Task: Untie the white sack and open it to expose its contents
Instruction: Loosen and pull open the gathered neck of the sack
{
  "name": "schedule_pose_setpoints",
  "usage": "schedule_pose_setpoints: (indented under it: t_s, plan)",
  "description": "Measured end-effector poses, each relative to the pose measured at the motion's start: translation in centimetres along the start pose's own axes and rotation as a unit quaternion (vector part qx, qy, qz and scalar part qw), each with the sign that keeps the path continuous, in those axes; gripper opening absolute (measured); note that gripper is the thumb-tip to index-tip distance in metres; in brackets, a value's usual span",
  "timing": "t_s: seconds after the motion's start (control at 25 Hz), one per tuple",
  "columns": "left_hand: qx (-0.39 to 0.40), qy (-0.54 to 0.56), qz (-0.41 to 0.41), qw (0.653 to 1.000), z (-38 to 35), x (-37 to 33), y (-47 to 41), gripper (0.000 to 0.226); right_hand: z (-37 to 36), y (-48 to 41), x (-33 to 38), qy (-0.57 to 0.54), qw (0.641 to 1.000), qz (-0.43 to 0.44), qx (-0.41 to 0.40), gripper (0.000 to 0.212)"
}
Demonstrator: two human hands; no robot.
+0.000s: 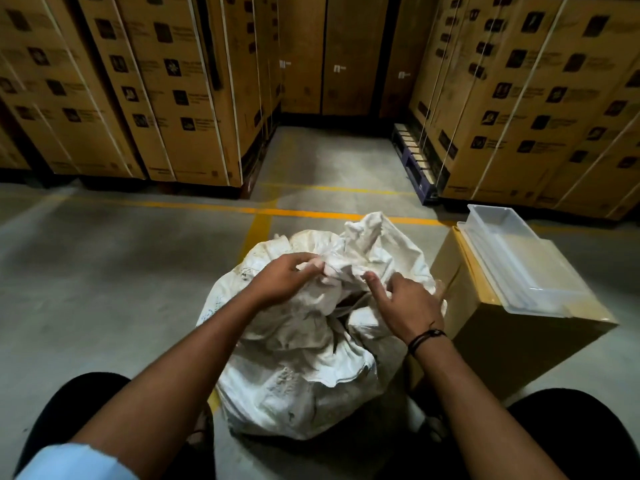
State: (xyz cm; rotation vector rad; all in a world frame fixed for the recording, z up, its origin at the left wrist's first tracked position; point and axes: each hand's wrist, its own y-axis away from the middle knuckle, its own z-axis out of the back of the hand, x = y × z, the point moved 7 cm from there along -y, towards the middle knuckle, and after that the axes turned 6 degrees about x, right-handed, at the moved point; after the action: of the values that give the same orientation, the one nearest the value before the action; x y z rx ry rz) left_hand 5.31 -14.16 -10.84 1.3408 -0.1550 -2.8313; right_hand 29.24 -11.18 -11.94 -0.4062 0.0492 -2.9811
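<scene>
I note a white sack (298, 368) of coarse, matt woven cloth, a smooth brown cardboard box (512, 327), a clear glossy plastic tray (519, 261), a matt concrete floor (104, 278).

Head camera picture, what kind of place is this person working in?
Most likely a warehouse or stockroom. Tall strapped cardboard cartons stand stacked on both sides, one stack on a dark pallet, and yellow lines are painted on the bare concrete floor by the white sack.
</scene>
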Motion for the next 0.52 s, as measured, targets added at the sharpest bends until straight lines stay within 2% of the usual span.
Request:
schedule_pose_setpoints:
  t_s: [0.08,0.16,0.24,0.28,0.36,0.44,0.52]
  plan:
    - [-0.041,0.129,0.033,0.99,0.8,1.1,-0.3,0.033,0.0,0.9,1.6,0.019,0.996,0.067,-0.061,0.063]
    - [-0.091,0.253,0.117,0.956,1.4,3.4,-0.9,0.029,-0.2,2.1,3.1,0.057,0.982,0.128,-0.125,0.049]
    - [-0.07,0.376,0.225,0.896,0.3,5.0,-0.6,0.029,-0.2,2.9,4.4,0.06,0.971,0.173,-0.155,0.048]
    - [-0.038,0.39,0.263,0.882,-0.3,5.2,-0.1,0.031,0.0,3.2,5.0,0.064,0.966,0.191,-0.16,0.049]
    - [0.001,0.351,0.288,0.891,-0.7,5.1,0.4,0.021,0.4,3.6,6.0,0.084,0.959,0.215,-0.162,0.053]
    - [-0.014,0.265,0.281,0.922,-0.2,5.1,0.3,0.013,0.8,3.6,6.8,0.095,0.955,0.23,-0.163,0.06]
    - [-0.032,0.176,0.262,0.948,0.4,5.0,-0.2,0.016,1.4,3.3,7.4,0.083,0.952,0.241,-0.169,0.066]
